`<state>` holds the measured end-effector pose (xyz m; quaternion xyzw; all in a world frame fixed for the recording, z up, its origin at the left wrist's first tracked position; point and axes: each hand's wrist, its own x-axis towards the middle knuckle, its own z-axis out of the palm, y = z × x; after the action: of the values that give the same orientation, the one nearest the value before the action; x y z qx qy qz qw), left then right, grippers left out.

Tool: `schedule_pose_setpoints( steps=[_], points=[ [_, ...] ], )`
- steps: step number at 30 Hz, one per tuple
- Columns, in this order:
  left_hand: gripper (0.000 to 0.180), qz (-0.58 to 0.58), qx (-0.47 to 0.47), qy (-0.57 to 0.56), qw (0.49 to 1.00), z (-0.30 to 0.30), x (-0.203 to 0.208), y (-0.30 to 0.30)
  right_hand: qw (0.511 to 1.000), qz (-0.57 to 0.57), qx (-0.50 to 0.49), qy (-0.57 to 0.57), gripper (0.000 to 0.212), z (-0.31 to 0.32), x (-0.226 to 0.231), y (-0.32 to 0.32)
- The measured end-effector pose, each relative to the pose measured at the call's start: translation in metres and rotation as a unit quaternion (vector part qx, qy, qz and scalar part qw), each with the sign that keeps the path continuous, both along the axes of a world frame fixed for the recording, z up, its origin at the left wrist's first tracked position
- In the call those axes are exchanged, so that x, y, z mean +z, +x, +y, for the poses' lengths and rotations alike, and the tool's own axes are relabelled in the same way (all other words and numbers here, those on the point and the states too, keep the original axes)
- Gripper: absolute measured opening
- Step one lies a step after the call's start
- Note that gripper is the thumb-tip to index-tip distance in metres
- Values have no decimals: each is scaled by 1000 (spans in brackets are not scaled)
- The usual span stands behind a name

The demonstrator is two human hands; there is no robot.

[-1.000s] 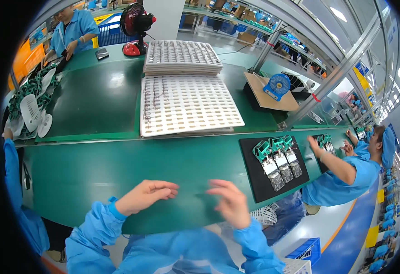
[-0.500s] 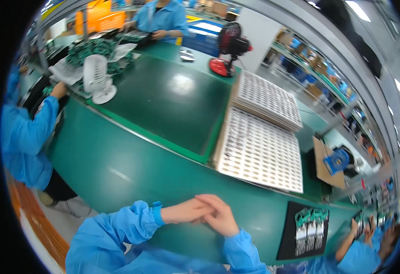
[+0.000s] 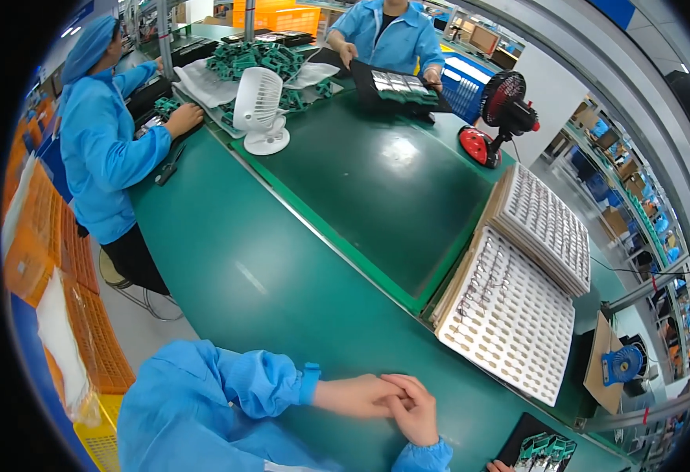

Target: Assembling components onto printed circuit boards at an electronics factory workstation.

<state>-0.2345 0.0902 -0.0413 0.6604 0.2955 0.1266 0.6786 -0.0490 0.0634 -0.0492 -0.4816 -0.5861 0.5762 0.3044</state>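
Note:
My left hand (image 3: pixel 361 396) and my right hand (image 3: pixel 417 413) rest clasped together just above the green tabletop (image 3: pixel 298 299). The right hand's fingers lie over the left, and the left fingertips are partly hidden. Both are closed, with no object visible in them. To their right, by the lower edge, sits a black tray (image 3: pixel 524 433) with green and silver parts, another person's fingers at its corner. Beyond my hands, a white tray (image 3: pixel 510 315) of small oval pockets holds small parts on its left side, and a stack of similar trays (image 3: pixel 549 228) overlaps it.
A white fan (image 3: pixel 258 106) stands near a heap of green parts (image 3: pixel 254 63); a red-black fan (image 3: pixel 506 110) stands farther right. A co-worker (image 3: pixel 109 149) works at left. Another person (image 3: pixel 392 35) holds a black tray (image 3: pixel 400 88) across the table. Orange crates (image 3: pixel 85 315) stand at left.
The view has swung leftward, so the table and trays appear farther right. The person across now holds up a black tray of parts. My hands stay clasped.

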Motion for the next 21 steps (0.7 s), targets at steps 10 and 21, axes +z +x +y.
schedule_pose_setpoints(
  steps=[10, 21],
  points=[
    [34, -71, 48, 94, 992, -15, -21, 5, 999, -27, -17, 13, 35, -7, 12, -7],
    [30, -40, 35, 175, 983, -3, -2, -17, 998, -30, -15, 44, 30, -4, 0, -7]
  ],
)
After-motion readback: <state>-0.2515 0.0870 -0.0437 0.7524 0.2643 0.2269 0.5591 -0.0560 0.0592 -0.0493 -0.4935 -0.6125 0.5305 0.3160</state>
